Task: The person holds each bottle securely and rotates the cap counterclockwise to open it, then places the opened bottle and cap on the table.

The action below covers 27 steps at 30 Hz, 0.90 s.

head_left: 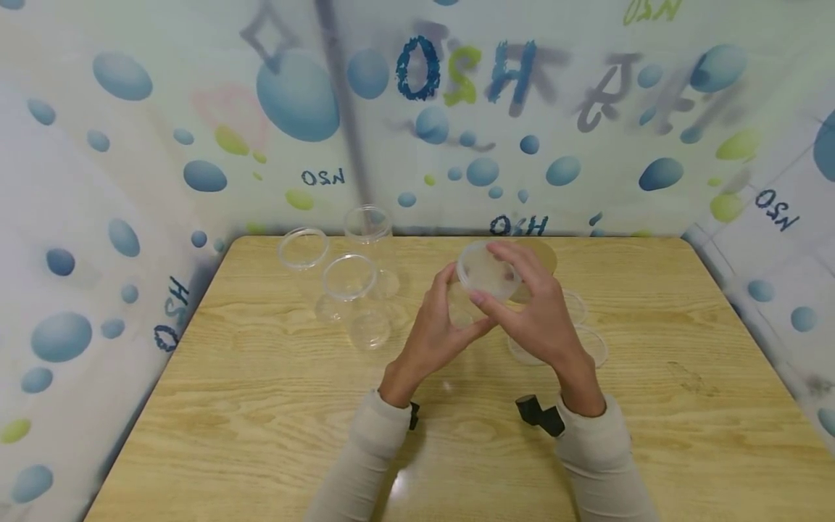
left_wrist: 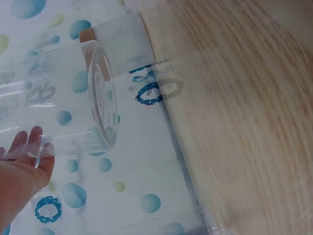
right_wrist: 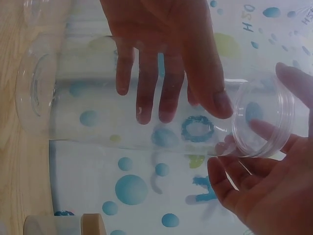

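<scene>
Above the table my left hand (head_left: 433,330) grips a tall clear plastic jar (left_wrist: 63,98) round its side. In the left wrist view its thick base faces right, off the tabletop. My right hand (head_left: 538,315) holds a translucent lid (head_left: 485,270) by its edge at the jar's mouth, thumb and fingers spread round the rim. The right wrist view shows the left fingers lying across the jar wall and my right hand (right_wrist: 274,181) about the lidded end. Whether the lid is fully seated, I cannot tell.
Three clear open jars (head_left: 349,277) stand on the table (head_left: 261,420) to the left. Thin clear lids (head_left: 596,346) lie beyond my right wrist. Behind the right hand is a jar with a tan lid (head_left: 541,259). A printed curtain (head_left: 457,145) hangs along the table's back edge.
</scene>
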### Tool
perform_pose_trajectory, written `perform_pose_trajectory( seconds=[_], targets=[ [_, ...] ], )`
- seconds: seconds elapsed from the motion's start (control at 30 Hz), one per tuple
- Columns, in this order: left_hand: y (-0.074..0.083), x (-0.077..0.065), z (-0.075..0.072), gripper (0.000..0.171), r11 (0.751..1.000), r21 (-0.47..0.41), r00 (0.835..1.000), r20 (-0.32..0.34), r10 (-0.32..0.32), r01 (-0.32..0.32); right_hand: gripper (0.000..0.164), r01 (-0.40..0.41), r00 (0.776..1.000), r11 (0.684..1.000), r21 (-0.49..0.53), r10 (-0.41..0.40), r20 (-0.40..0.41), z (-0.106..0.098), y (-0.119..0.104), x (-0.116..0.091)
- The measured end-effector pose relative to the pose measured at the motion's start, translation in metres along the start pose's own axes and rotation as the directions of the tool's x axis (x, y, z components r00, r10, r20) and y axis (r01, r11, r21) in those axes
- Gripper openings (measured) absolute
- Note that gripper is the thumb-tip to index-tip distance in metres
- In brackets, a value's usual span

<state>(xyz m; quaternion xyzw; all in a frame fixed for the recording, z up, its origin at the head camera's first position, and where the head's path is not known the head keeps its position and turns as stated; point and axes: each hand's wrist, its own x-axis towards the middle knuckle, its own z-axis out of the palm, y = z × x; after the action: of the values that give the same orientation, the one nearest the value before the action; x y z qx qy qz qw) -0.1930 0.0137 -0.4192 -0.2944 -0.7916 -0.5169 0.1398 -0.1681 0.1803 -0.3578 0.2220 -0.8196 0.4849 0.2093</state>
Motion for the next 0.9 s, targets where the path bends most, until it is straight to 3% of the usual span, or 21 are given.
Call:
perform_pose_trajectory(
  seconds=[0.2, 0.33, 0.6, 0.9],
  targets=[
    [-0.001, -0.001, 0.001, 0.088, 1.0, -0.008, 1.0, 0.01, 0.005, -0.004, 0.064, -0.018, 0.999, 0.999, 0.033, 0.016, 0.041, -0.002, 0.0, 0.001],
    [-0.001, -0.001, 0.003, 0.088, 1.0, 0.021, 1.0, -0.024, 0.012, -0.012, 0.072, -0.02, 0.999, 1.0, 0.016, 0.02, 0.039, -0.001, 0.0, 0.001],
    [-0.001, -0.003, 0.009, 0.086, 0.987, 0.159, 0.992, -0.123, -0.017, 0.037, 0.076, 0.017, 0.986, 0.97, -0.243, -0.057, -0.16, 0.009, 0.0, 0.0],
    [-0.002, -0.004, 0.009, 0.087, 0.978, 0.208, 0.994, -0.106, 0.026, -0.004, 0.06, 0.044, 0.972, 0.959, -0.279, -0.106, -0.21, 0.017, 0.0, 0.001]
  ],
)
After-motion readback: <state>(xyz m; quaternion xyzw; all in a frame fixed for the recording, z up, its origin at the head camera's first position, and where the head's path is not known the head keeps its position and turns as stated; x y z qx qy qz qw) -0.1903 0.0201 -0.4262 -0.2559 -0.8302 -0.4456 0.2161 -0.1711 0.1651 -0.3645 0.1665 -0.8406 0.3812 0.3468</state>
